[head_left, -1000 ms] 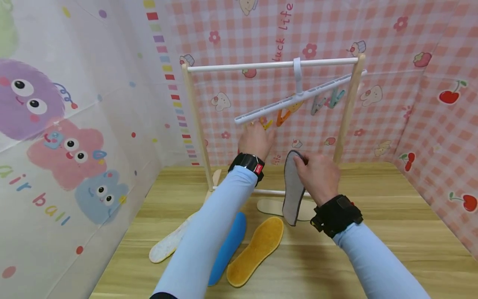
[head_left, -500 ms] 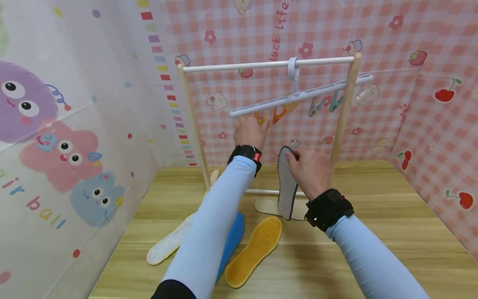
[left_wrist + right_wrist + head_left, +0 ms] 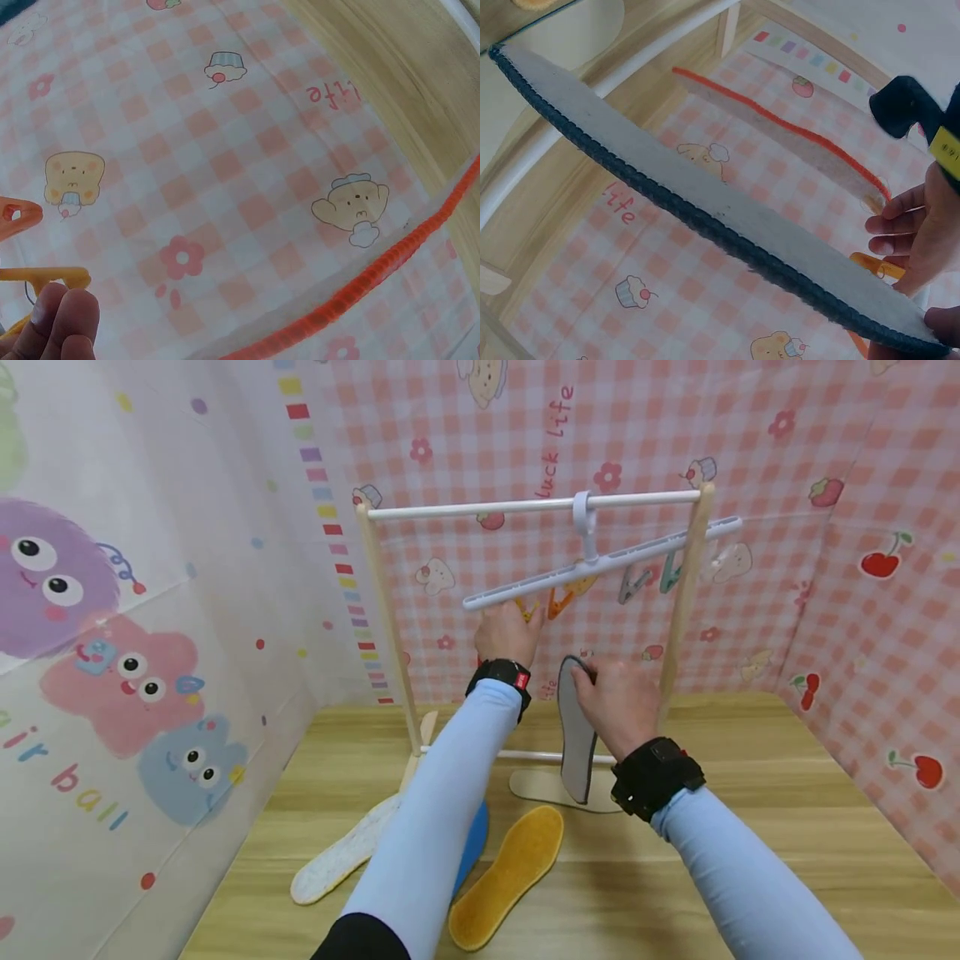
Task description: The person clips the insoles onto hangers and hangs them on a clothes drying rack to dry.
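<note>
My left hand [image 3: 506, 635] is raised under the left end of the white clip hanger [image 3: 547, 581], fingers curled at a yellow clip [image 3: 527, 610] that they appear to pinch. Its thumb is hidden in the left wrist view, where fingertips meet the clip. An orange-edged insole [image 3: 795, 142] hangs beside that hand; its upper end is partly covered by fingers. Lower and to the right, my right hand [image 3: 622, 702] grips the top of a grey insole [image 3: 577, 731] with a dark stitched edge, which hangs nearly upright, sole face towards me.
The hanger tilts on a wood-and-white rack [image 3: 472, 510]. Orange [image 3: 558, 602], grey [image 3: 633, 585] and green [image 3: 670, 574] clips hang from it. On the table lie a mustard insole [image 3: 506, 877], a blue insole [image 3: 472, 843], a whitish insole [image 3: 345, 856] and a beige insole [image 3: 536, 785].
The hanger has turned slightly and its left end sits a little differently. My right hand has shifted slightly left with the grey insole. My left hand stays at the yellow clip.
</note>
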`<state>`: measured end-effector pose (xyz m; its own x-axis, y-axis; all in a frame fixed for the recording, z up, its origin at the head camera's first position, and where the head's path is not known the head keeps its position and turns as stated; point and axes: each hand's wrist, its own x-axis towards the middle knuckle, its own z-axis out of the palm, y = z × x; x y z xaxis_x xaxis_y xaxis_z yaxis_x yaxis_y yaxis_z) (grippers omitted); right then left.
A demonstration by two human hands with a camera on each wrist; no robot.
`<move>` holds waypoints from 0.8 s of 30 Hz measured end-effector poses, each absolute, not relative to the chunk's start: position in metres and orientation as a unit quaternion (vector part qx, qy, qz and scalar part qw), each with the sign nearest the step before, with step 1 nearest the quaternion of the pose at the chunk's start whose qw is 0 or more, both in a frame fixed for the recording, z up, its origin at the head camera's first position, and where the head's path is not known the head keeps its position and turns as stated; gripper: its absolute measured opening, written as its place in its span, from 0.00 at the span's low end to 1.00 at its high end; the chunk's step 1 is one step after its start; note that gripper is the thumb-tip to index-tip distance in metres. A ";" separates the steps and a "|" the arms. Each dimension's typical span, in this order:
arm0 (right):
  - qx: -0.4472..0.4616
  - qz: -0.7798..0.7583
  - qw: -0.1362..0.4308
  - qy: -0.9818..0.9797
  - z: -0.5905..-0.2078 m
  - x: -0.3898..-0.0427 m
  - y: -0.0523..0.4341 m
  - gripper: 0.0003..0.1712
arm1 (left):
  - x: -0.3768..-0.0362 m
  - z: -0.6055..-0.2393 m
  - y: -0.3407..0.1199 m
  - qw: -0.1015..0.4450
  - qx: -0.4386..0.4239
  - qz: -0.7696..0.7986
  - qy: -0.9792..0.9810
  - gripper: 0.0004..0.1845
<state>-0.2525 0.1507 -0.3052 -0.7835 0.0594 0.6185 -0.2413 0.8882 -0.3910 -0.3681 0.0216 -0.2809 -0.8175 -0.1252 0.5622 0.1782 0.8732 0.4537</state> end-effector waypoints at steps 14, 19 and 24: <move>0.069 0.182 0.332 -0.923 -0.301 -0.277 0.132 0.18 | -0.345 -0.265 0.005 0.315 -0.066 -0.184 -0.929 0.28; 0.070 0.162 0.337 -0.925 -0.305 -0.280 0.121 0.19 | -0.339 -0.259 0.002 0.297 -0.072 -0.195 -0.932 0.27; 0.074 0.150 0.336 -0.927 -0.312 -0.282 0.111 0.19 | -0.333 -0.253 0.000 0.282 -0.073 -0.206 -0.934 0.28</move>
